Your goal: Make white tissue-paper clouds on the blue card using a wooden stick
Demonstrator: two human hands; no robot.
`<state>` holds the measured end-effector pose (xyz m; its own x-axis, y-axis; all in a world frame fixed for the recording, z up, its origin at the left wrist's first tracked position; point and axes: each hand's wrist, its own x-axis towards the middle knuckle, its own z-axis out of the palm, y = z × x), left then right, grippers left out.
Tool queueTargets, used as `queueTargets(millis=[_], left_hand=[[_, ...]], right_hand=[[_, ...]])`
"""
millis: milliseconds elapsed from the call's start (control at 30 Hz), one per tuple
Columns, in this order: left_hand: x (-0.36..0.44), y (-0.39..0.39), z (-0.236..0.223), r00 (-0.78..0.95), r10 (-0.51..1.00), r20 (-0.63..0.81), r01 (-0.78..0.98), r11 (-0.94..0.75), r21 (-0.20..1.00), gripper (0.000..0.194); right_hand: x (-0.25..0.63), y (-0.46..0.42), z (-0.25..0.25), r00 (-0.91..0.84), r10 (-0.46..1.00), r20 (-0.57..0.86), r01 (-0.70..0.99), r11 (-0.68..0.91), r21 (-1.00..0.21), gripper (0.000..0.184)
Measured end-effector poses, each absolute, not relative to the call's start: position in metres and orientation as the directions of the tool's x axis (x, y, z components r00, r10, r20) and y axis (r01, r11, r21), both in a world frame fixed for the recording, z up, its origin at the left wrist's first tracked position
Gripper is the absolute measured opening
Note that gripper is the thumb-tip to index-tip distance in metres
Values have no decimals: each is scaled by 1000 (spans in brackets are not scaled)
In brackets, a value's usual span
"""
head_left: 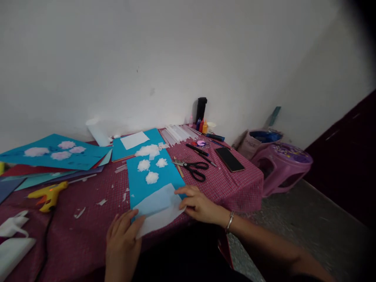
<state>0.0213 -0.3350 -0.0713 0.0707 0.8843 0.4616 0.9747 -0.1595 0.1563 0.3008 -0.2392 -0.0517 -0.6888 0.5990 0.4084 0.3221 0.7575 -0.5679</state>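
A blue paper sheet with white cotton clouds glued on lies on the red checked tablecloth. A pale, translucent white paper covers its near end. My left hand rests with fingers stretched out flat on the near left corner of that white paper. My right hand, a bracelet on its wrist, presses its fingers on the paper's right edge. Neither hand grips anything.
Black-handled scissors, pens and a dark phone lie right of the sheet. A yellow glue gun sits at left beside stacked coloured sheets. Paint bottles and a black flask stand by the wall. A purple stool stands beyond the table's right edge.
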Motion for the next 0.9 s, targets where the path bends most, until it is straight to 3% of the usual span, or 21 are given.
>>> queueTargets(millis=[133, 233, 367, 500, 567, 633, 733, 900], left_hand=[[15, -331, -83, 74, 855, 513, 957, -206, 206, 35], [10, -332, -89, 111, 906, 408, 927, -242, 286, 34], [4, -338, -91, 78, 946, 314, 876, -216, 431, 47], [7, -339, -82, 60, 919, 390, 764, -294, 574, 29], [13, -337, -76, -45, 930, 365, 715, -225, 662, 24], [19, -333, -70, -215, 941, 259, 702, -36, 712, 28], [23, -325, -64, -403, 912, 76, 711, 261, 653, 31], [27, -308, -56, -419, 907, -37, 810, 392, 436, 38]], right_hand=[[300, -242, -55, -695, 594, 405, 376, 781, -499, 21], [301, -245, -57, -688, 618, 380, 407, 762, -504, 22], [302, -249, -55, -682, 628, 376, 377, 742, -554, 21], [296, -244, -52, -641, 688, 339, 374, 667, -645, 20], [289, -239, -52, -595, 746, 300, 420, 607, -674, 16], [281, -234, -53, -542, 796, 268, 471, 552, -688, 12], [269, -225, -55, -476, 851, 223, 528, 479, -701, 9], [254, -216, -58, -400, 899, 181, 577, 400, -712, 18]])
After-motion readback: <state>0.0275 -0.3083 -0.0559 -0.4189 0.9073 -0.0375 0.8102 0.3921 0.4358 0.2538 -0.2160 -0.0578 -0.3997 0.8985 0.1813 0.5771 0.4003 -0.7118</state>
